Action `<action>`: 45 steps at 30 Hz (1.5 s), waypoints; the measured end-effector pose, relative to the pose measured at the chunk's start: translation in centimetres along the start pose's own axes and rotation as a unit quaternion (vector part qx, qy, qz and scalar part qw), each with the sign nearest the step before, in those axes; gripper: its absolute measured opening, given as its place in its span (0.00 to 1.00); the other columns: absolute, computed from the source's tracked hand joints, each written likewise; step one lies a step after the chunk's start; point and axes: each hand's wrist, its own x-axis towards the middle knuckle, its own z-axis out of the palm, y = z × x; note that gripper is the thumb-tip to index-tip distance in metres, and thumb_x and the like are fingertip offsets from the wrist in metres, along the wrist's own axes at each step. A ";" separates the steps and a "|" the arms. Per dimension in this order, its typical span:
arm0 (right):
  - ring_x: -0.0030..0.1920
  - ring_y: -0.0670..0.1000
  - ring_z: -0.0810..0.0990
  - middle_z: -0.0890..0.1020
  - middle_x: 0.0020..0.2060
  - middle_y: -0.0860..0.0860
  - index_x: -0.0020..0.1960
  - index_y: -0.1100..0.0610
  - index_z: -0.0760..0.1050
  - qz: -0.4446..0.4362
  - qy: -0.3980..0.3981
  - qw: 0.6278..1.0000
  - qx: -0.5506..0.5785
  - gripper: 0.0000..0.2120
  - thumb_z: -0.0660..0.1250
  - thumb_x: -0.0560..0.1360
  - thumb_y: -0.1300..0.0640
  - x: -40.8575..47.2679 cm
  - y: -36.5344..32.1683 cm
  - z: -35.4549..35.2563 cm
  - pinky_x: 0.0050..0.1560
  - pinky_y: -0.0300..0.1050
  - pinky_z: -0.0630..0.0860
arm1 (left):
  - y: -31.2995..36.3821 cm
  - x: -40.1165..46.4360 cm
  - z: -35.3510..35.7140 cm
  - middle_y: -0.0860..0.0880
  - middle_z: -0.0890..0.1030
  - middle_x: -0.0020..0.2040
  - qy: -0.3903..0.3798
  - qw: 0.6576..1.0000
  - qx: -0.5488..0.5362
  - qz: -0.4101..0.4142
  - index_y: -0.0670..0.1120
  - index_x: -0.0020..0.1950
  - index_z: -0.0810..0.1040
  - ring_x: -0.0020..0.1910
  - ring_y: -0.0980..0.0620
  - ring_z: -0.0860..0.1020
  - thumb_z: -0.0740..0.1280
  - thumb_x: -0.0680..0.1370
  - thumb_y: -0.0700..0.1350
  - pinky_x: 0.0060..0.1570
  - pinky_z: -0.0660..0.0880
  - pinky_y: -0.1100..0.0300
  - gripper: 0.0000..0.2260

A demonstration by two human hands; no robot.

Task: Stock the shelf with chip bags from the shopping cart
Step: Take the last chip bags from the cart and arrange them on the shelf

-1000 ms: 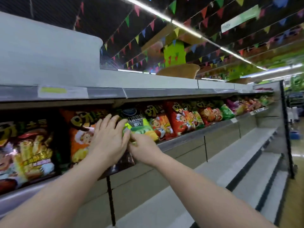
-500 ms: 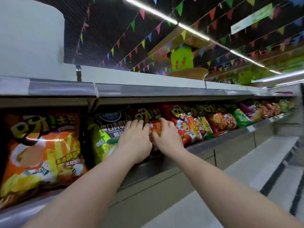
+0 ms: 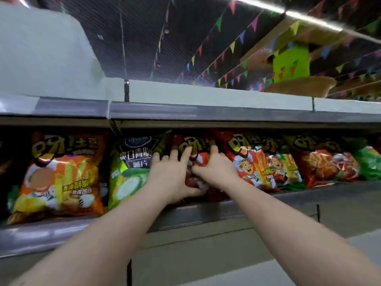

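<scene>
Supermarket aisle, grey metal shelf (image 3: 198, 215) at chest height, coloured pennant bunting (image 3: 233, 46) strung under dark ceiling. Row of chip bags standing upright along shelf: orange bag (image 3: 59, 176) far left, green bag (image 3: 132, 168) just beside it, red bag (image 3: 198, 149) in the middle, second red bag (image 3: 261, 162) to its right, more red and green bags further right, blurred. Both hands on the middle red bag, touching each other. Left hand (image 3: 171, 178) laid flat on bag's left half, fingers straight and spread, edge overlapping the green bag. Right hand (image 3: 214, 170) on bag's right half, fingers curled into the crinkled foil, gripping it. Bag sitting in the row, mostly hidden behind the hands, only top logo showing. Versus half a second back: same bag, same hand placement, left fingers fanned slightly wider; view closer and panned left, orange bag fully in frame, far end of the aisle out of view.
</scene>
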 end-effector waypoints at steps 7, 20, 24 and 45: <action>0.63 0.61 0.72 0.71 0.63 0.61 0.73 0.59 0.53 -0.032 -0.022 0.999 0.035 0.40 0.66 0.70 0.43 0.4 1.7 -0.6 0.56 0.48 0.70 | -0.3 -0.6 0.5 0.44 0.52 0.77 -0.025 0.999 0.031 -0.035 0.50 0.77 0.38 0.73 0.45 0.58 0.54 0.64 0.77 0.72 0.48 0.48 0.52; 0.70 0.56 0.65 0.69 0.69 0.55 0.73 0.55 0.63 -0.209 0.131 0.969 -0.005 0.27 0.58 0.77 0.47 0.4 5.4 -2.9 0.69 0.50 0.62 | 4.1 1.9 0.2 0.40 0.63 0.74 0.045 0.998 -0.026 0.038 0.51 0.76 0.58 0.71 0.38 0.65 0.32 0.59 0.80 0.66 0.61 0.37 0.55; 0.76 0.55 0.49 0.55 0.76 0.54 0.75 0.50 0.57 -0.096 0.157 0.979 -0.085 0.29 0.53 0.77 0.41 1.3 8.9 -3.4 0.72 0.59 0.50 | 5.6 3.3 1.1 0.48 0.44 0.79 -0.002 0.998 -0.019 0.055 0.57 0.75 0.36 0.77 0.46 0.47 0.30 0.50 0.80 0.72 0.48 0.44 0.56; 0.74 0.56 0.57 0.59 0.73 0.55 0.73 0.54 0.58 0.123 0.178 0.976 -0.023 0.27 0.60 0.76 0.49 2.8 30.1 -13.3 0.70 0.55 0.59 | 25.7 11.3 1.9 0.37 0.74 0.64 0.169 0.956 -0.112 0.214 0.43 0.66 0.73 0.65 0.37 0.71 0.45 0.72 0.64 0.65 0.66 0.44 0.35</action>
